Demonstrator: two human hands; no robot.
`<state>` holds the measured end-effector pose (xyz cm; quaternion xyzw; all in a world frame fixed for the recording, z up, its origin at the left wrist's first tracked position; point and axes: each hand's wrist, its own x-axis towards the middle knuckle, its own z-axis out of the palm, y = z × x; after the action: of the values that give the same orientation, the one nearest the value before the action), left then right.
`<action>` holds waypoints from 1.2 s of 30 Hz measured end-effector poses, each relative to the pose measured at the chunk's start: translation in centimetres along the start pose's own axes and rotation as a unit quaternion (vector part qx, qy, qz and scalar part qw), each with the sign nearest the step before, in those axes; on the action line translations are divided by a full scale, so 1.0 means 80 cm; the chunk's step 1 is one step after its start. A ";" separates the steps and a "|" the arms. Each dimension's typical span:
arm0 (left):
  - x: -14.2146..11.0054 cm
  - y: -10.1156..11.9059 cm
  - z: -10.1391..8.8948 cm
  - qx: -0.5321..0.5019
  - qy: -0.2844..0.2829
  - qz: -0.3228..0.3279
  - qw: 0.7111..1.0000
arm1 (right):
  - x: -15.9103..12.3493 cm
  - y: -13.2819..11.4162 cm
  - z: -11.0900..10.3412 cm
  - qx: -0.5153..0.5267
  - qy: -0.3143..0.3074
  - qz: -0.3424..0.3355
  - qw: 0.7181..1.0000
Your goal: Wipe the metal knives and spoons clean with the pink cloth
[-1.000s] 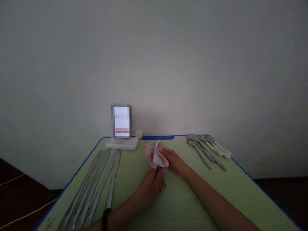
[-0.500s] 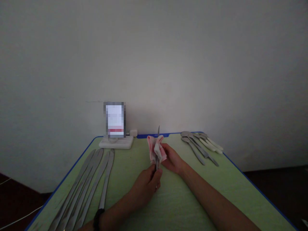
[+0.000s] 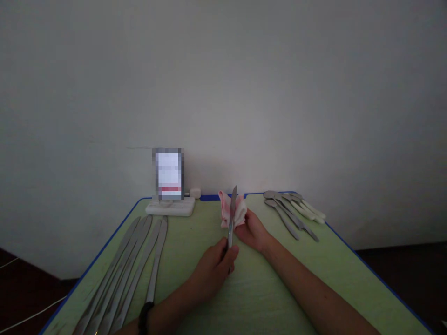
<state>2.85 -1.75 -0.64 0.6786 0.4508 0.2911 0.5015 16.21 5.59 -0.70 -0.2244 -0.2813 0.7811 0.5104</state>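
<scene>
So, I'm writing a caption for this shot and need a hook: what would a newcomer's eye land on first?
Probably the glowing, pixelated screen on its white stand, at the table's far edge, left of centre. Next, the knife held upward in the left hand before a pink-and-white cloth in the right hand, mid-table. Then the long knives fanned along the left side.

The bare left hand [image 3: 216, 266] is gripping a slim silver metal knife [image 3: 232, 216], its blade pointing away, while the bare right hand [image 3: 252, 229] is holding a pink-and-white cloth [image 3: 240, 210] behind the blade.
</scene>
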 end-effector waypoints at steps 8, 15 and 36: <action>-0.002 0.006 -0.001 -0.034 0.002 -0.004 0.999 | -0.008 0.005 0.002 -0.042 0.000 0.027 0.999; -0.003 0.005 -0.001 0.047 -0.018 0.006 0.999 | -0.001 0.001 0.004 0.004 0.053 -0.056 0.997; -0.001 0.013 -0.002 -0.078 0.031 -0.031 0.996 | -0.018 -0.009 0.013 -0.030 -0.024 0.021 0.999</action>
<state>3.04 -1.87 0.40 0.6138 0.4627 0.3302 0.5478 16.55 4.25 0.65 -0.2263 -0.3123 0.7882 0.4797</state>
